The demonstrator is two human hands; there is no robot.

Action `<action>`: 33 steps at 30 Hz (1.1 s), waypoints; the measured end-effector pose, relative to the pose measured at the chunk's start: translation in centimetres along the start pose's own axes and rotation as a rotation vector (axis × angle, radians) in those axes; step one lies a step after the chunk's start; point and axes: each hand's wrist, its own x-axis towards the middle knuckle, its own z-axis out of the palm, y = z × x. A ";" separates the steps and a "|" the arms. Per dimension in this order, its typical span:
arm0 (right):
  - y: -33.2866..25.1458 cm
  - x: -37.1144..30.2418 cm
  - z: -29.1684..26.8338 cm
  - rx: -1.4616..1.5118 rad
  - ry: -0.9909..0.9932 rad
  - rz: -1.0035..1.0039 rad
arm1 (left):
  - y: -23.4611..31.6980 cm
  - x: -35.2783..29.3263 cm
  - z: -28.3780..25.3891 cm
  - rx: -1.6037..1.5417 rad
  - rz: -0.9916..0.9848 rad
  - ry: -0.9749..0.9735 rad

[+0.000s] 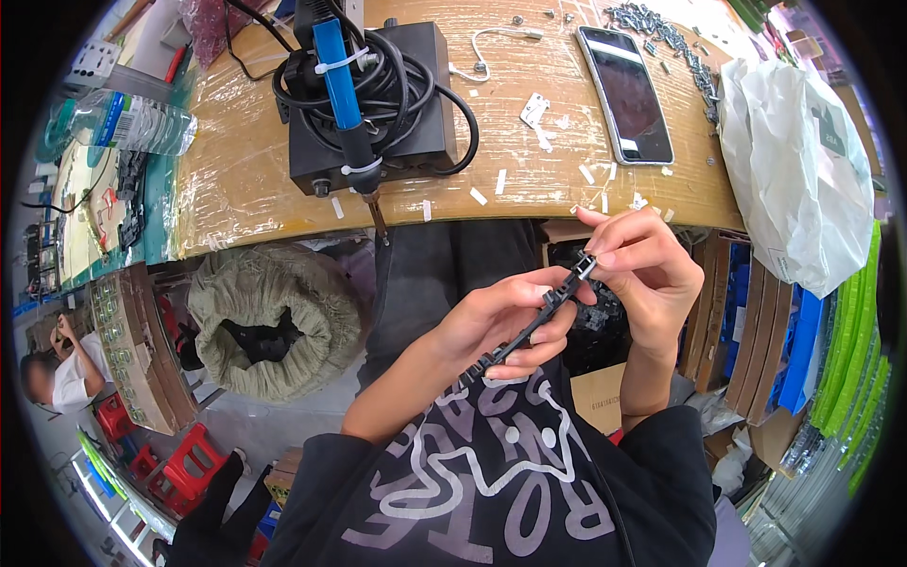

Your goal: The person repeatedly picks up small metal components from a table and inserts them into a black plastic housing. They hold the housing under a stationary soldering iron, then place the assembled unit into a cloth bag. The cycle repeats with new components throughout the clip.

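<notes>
A long, narrow black plastic strip with notched edges (pixel 517 346) is held aslant in front of my chest, its upper end toward the right. My left hand (pixel 505 307) is closed round its middle, thumb on top and fingers underneath. At the upper end, my right hand (pixel 652 269) pinches with thumb and fingertips, where a small greyish piece (pixel 586 264) shows. Whether that piece is separate from the strip I cannot tell. Below my hands, a dark plastic bag of black parts (pixel 600 317) is partly hidden by them.
On the bench (pixel 241 180) a blue-handled soldering iron (pixel 337 80) is strapped with coiled cable to a black box (pixel 430 118). A phone (pixel 628 99), scattered small metal parts (pixel 661 28) and a white bag (pixel 798 161) lie to the right. A fabric sack (pixel 227 293) stands lower left.
</notes>
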 end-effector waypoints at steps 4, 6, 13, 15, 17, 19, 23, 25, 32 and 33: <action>0.1 0.0 0.2 0.042 0.011 0.021 | 0.0 -0.1 0.1 -0.015 0.001 0.001; 0.3 -0.1 0.4 0.045 0.019 0.031 | 0.0 -0.1 0.1 -0.023 0.000 0.009; 0.0 0.1 0.1 -0.022 -0.049 0.097 | 0.1 -0.6 0.3 0.064 0.012 0.085; -0.2 0.3 0.1 -0.046 -0.072 0.124 | -0.1 -0.8 0.4 0.076 0.015 0.110; -0.7 0.5 0.6 -0.104 -0.076 0.167 | 0.1 -1.1 0.6 0.122 0.027 0.161; -0.7 0.2 0.1 -0.182 -0.223 0.126 | 0.5 -1.9 0.5 0.155 -0.042 0.151; 0.6 -0.8 1.1 -0.004 -0.364 0.050 | -0.1 -3.2 1.0 0.355 0.037 0.329; 2.5 -1.8 2.0 0.089 -0.305 0.037 | 0.2 -4.1 0.2 0.382 0.055 0.353; 6.2 -3.8 4.6 0.153 -0.212 0.289 | 0.1 -6.2 -1.7 0.565 0.301 0.592; 6.2 -3.7 5.0 0.250 -0.187 0.401 | 0.2 -6.7 -2.0 0.577 0.327 0.618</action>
